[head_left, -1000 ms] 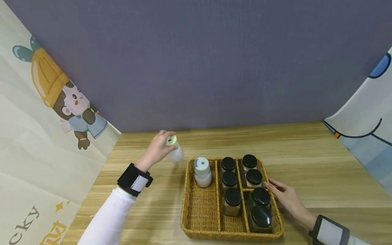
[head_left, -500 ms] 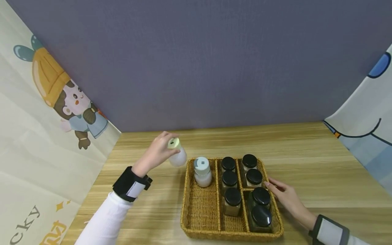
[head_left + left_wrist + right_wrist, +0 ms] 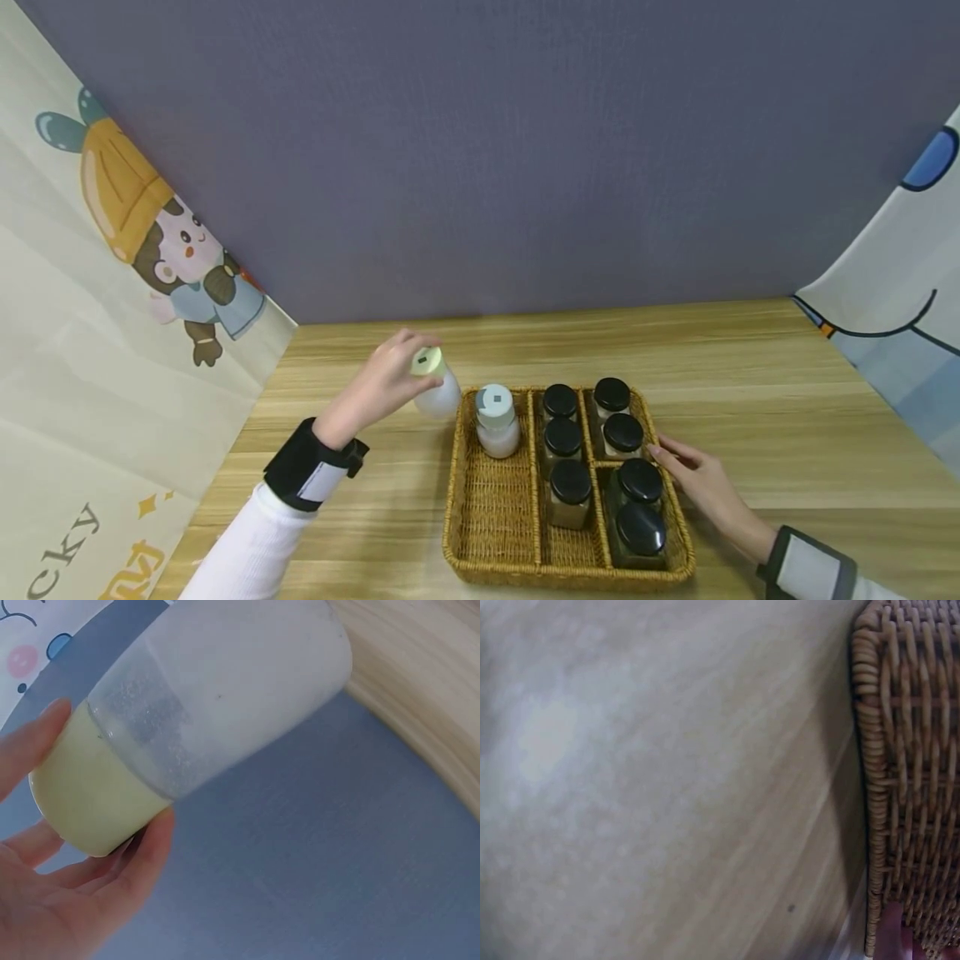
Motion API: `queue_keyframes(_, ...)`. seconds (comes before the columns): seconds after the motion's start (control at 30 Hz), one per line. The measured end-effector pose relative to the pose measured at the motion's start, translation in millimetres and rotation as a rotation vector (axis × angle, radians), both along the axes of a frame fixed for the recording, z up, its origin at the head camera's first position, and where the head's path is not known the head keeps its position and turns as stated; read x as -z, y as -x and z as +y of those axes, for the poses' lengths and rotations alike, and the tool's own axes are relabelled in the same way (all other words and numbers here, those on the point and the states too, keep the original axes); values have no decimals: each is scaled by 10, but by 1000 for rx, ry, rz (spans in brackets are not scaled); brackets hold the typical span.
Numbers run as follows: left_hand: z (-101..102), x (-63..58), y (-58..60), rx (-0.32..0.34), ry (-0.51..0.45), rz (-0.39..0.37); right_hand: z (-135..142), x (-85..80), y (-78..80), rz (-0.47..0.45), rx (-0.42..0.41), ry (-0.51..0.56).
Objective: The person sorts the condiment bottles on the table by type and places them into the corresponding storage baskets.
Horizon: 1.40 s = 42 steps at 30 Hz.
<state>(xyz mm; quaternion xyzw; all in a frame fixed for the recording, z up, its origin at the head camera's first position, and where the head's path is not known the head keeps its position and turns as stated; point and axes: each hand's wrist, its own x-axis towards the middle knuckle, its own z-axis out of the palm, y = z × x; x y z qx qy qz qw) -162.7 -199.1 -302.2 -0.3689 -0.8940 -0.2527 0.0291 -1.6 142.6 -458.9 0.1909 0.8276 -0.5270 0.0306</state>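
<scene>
My left hand [image 3: 381, 379] holds a seasoning jar by its pale yellow lid [image 3: 94, 780], tilted, with white powder inside its clear body [image 3: 440, 395]. It hangs over the table just left of the basket's back left corner. In the left wrist view, thumb and fingers grip the lid from both sides. My right hand [image 3: 705, 483] holds the right side of the divided wicker basket [image 3: 491, 500], thumb at the rim and fingers along the outer wall [image 3: 922, 772]. A similar jar with a pale blue-white lid [image 3: 495, 421] stands at the back of the left compartment.
Several black-lidded jars [image 3: 570, 492] stand in the middle and right compartments of the basket. Behind the wooden table [image 3: 360, 508] rises a grey-blue panel [image 3: 525, 167]. Printed cloths hang at the left [image 3: 90, 375] and right [image 3: 900, 267].
My left hand has moved a little right and toward me with the yellow-lidded jar, closer to the basket. The right hand and the basket have stayed in place.
</scene>
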Motion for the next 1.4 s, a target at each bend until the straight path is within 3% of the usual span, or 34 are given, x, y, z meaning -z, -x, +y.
queue_keyframes(0.2,-4,-54,-88,22,27,-4,-5,-1,-1,5,-1,1)
queue_keyframes(0.67,8,-107,-280,144,34,1,5,-1,4,14,-5,-1)
queue_keyframes(1.4,151,-31,-502,362,-11,24,5,-14,-7,-7,-14,4)
